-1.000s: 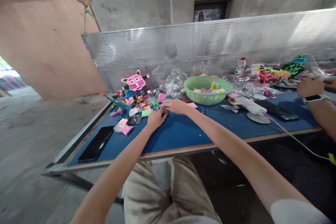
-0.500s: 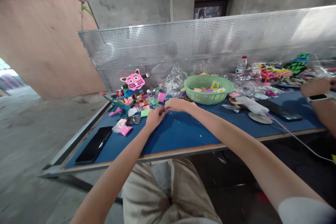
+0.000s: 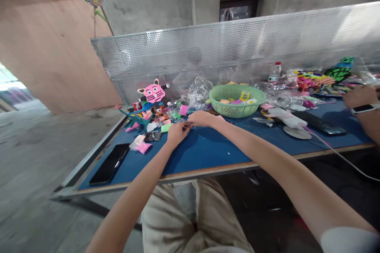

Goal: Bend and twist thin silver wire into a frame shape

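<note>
My left hand (image 3: 176,132) and my right hand (image 3: 201,118) meet over the blue table top (image 3: 208,148), fingertips pinched together on something small and dark that I cannot make out. Just beyond them lies a heap of small foam pieces (image 3: 166,120) in pink, green and white. A pink cat figure (image 3: 154,93) stands behind the heap against the perforated metal screen (image 3: 225,51). A green basket (image 3: 236,101) with coloured bits sits to the right of my right hand.
A black phone (image 3: 109,163) lies near the table's left front corner. A white glue gun (image 3: 285,118) with its cord, a second dark phone (image 3: 322,124) and clear plastic bags lie at the right. Another person's hand with a watch (image 3: 360,101) works at the far right.
My hands stay pinched together at the same spot. The view has shifted slightly; the other person's hand has drifted a little to the right.
</note>
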A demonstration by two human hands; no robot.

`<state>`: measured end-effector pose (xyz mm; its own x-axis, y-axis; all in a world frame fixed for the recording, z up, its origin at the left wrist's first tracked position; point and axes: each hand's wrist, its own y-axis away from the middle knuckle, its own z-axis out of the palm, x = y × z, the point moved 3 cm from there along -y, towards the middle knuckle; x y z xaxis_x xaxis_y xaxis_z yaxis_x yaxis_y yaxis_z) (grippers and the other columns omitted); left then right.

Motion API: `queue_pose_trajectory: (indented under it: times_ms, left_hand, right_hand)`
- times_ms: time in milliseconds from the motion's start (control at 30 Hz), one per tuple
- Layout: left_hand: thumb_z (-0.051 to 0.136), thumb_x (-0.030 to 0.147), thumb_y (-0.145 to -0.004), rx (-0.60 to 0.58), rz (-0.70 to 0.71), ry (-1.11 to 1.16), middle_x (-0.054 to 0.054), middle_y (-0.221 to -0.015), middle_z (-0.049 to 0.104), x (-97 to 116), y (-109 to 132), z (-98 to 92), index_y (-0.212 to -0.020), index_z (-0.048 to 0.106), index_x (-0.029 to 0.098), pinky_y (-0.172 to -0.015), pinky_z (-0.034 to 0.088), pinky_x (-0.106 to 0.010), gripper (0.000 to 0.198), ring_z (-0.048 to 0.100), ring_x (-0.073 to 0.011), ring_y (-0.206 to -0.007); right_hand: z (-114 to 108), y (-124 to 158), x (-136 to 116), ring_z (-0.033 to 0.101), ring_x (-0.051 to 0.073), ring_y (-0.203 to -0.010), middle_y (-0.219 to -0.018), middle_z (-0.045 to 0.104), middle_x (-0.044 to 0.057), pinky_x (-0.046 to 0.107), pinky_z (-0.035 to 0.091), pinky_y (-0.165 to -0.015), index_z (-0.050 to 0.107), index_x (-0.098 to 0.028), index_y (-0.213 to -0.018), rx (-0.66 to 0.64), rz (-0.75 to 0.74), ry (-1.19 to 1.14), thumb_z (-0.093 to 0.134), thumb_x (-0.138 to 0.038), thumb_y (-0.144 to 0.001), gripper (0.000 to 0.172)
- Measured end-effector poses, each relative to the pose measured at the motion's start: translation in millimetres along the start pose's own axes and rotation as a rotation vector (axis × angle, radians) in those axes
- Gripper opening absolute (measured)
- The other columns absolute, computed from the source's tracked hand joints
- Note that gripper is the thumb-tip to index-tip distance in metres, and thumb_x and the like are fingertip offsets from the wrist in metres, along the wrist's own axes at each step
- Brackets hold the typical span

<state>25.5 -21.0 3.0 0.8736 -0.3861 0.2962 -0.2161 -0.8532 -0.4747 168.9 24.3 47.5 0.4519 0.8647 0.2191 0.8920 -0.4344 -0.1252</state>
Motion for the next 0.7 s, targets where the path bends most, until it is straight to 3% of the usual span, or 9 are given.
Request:
queue_pose_trajectory:
  times_ms: [333,500,700]
  left_hand:
    - [0.056,0.03,-0.089,-0.071,0.053,-0.16,-0.002,-0.105,0.075,9,6,-1.6,-0.099,0.072,0.026,-0.073,0.045,-0.03,0.019,0.069,-0.0229,-0.087]
    - [0.056,0.03,-0.088,-0.092,0.106,-0.214,-0.004,-0.099,0.076,4,7,-0.1,-0.1,0.072,0.026,-0.071,0.045,-0.03,0.02,0.069,-0.0238,-0.085]
    - [0.054,0.027,-0.089,-0.13,0.209,-0.23,-0.008,-0.099,0.075,7,8,3.7,-0.097,0.073,0.024,-0.069,0.046,-0.031,0.021,0.069,-0.025,-0.082]
  right_hand:
    - [-5,-14,9,0.06,0.017,-0.075,-0.086,0.074,0.009,0.026,0.037,-0.068,0.078,-0.014,-0.085,-0.114,0.039,-0.08,0.064,-0.016,-0.084,0.014]
    - [-6,-15,11,0.058,0.016,-0.069,-0.081,0.073,0.008,0.027,0.036,-0.065,0.077,-0.013,-0.083,-0.094,0.084,-0.095,0.067,-0.019,-0.083,0.011]
    - [-4,-11,12,0.061,0.018,-0.077,-0.089,0.072,0.008,0.026,0.038,-0.066,0.076,-0.015,-0.084,-0.069,0.076,-0.055,0.066,-0.023,-0.086,0.012]
